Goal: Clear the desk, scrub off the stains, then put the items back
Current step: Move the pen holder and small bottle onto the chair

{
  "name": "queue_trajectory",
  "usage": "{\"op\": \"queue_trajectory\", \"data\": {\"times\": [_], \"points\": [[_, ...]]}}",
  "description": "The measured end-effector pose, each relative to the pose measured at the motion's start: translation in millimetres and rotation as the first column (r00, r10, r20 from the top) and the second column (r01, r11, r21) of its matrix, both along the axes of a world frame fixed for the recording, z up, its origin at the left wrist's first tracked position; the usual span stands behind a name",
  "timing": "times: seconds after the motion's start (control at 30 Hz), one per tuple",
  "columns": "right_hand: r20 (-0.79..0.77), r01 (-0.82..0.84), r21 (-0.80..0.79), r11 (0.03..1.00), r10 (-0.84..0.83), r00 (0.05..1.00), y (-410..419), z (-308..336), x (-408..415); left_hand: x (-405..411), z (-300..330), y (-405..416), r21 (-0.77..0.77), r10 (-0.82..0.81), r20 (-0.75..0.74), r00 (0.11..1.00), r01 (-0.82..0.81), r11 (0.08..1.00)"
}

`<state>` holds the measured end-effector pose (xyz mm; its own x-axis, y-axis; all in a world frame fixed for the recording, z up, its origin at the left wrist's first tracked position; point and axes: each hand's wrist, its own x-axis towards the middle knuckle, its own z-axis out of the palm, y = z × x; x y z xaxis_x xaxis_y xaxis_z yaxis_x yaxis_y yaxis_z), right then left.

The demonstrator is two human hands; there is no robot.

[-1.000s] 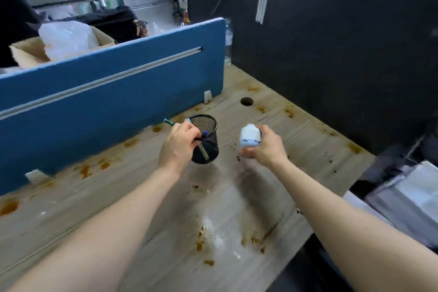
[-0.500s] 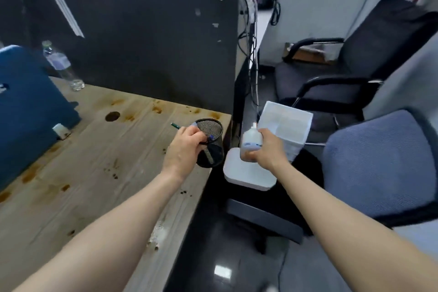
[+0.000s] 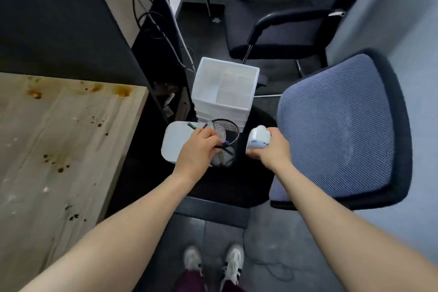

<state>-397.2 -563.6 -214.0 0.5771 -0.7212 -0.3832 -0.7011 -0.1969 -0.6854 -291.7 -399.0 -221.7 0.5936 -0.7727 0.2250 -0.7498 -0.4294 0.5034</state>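
Observation:
My left hand (image 3: 196, 149) grips the rim of a black mesh pen holder (image 3: 225, 142) with pens inside, held in the air off the desk's right edge. My right hand (image 3: 272, 149) holds a small white bottle with a light blue label (image 3: 258, 138) beside it. Both hover above a black seat that carries a flat white box (image 3: 175, 142) and a translucent white drawer organizer (image 3: 225, 87). The stained wooden desk (image 3: 59, 149) lies at the left with brown spots across its top.
A blue mesh chair seat (image 3: 339, 125) stands at the right, and a black armchair (image 3: 279, 31) behind it. A dark partition (image 3: 59, 19) with hanging cables borders the desk's far side. My white shoes (image 3: 213, 263) show on the dark floor below.
I have turned right and looked down. Both hands carried the pen holder and the bottle off the desk and now hold them over the black seat with the white boxes.

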Motion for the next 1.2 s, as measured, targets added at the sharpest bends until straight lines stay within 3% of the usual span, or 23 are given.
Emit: {"op": "queue_trajectory", "data": {"times": [0.33,0.57,0.97,1.2], "points": [[-0.082,0.217,0.050,0.975,-0.212,0.974,-49,-149,6,6,-134,-62,0.090,-0.139,-0.083,0.987,0.147,0.985],[-0.135,0.199,-0.028,0.980,-0.200,0.970,-61,-220,20,7,-208,-69,0.124,-0.273,-0.104,0.956,0.285,0.951],[-0.236,0.087,-0.071,0.994,-0.102,0.966,-71,-280,35,7,-252,-56,0.193,-0.336,-0.144,0.931,0.360,0.913],[-0.252,0.116,-0.031,0.993,-0.120,0.960,-65,-300,35,-2,-264,-45,0.213,-0.370,-0.147,0.917,0.395,0.894]]}}
